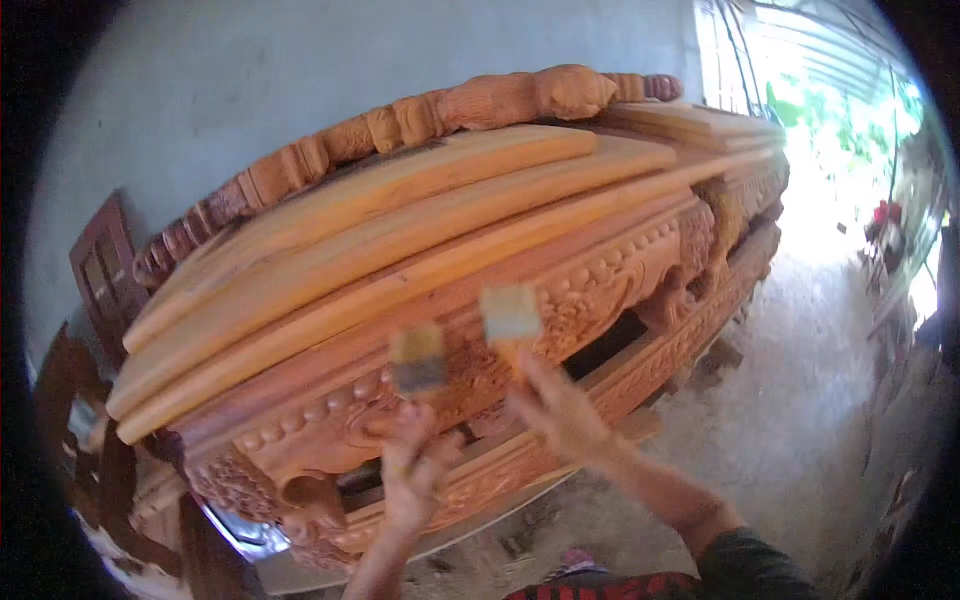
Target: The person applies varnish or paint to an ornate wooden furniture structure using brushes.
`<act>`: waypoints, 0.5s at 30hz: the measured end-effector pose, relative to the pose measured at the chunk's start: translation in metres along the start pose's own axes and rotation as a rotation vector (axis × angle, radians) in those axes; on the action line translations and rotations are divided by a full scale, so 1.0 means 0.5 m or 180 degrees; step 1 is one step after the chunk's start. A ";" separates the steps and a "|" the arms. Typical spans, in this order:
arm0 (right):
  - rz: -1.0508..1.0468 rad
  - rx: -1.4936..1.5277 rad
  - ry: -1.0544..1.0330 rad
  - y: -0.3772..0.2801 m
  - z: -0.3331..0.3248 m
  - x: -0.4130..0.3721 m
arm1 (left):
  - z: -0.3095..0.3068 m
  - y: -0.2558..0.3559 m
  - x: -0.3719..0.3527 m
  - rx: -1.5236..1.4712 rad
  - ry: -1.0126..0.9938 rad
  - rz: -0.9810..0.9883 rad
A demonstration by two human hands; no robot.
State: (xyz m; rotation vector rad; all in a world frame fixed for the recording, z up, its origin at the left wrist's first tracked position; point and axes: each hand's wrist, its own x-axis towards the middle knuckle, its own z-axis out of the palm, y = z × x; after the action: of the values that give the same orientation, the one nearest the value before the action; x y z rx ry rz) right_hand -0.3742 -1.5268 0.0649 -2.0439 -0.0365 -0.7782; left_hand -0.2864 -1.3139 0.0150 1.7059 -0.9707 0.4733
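Observation:
My left hand point(415, 465) is closed around a wide paintbrush point(417, 345), its tan bristles pointing up above a dark ferrule. A second wide paintbrush point(510, 305), with pale bristles and a light ferrule, is gripped in my right hand point(560, 410). Both brushes are somewhat blurred and held side by side, the right one slightly higher. Behind them, overlapping in this view, is the carved reddish-brown wooden front point(600, 275), with a row of round beads and floral relief.
Stacked thick boards point(400, 235) lie on top of the carved piece. A turned wooden post point(400, 125) rests behind them along the blue-grey wall point(300, 60). A brown wooden panel point(103, 262) leans at the left. Dusty floor point(790, 380) runs right toward a bright opening.

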 end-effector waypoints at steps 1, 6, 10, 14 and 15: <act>-0.0194 -0.0152 -0.0507 0.040 0.014 -0.026 | 0.030 -0.016 -0.018 0.0306 -0.0399 -0.0092; -0.1676 -0.1687 -0.1790 0.131 -0.081 -0.073 | 0.084 0.001 -0.042 0.0156 -0.1874 -0.0015; 0.0571 0.0465 -0.1488 0.011 -0.188 0.046 | 0.029 0.096 0.065 -0.2502 -0.0944 -0.1791; -0.2071 -0.1478 -0.0058 0.043 -0.232 0.119 | 0.030 0.106 0.146 0.0210 0.0274 0.0554; -0.2087 -0.1457 -0.0077 0.050 -0.222 0.107 | 0.047 0.086 0.143 -0.0165 0.0118 0.0193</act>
State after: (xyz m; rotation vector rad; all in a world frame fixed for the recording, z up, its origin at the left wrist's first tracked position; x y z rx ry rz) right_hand -0.3802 -1.6413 0.1170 -2.5057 -0.6181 -1.2478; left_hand -0.2816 -1.3666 0.0838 1.6197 -1.0020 0.5136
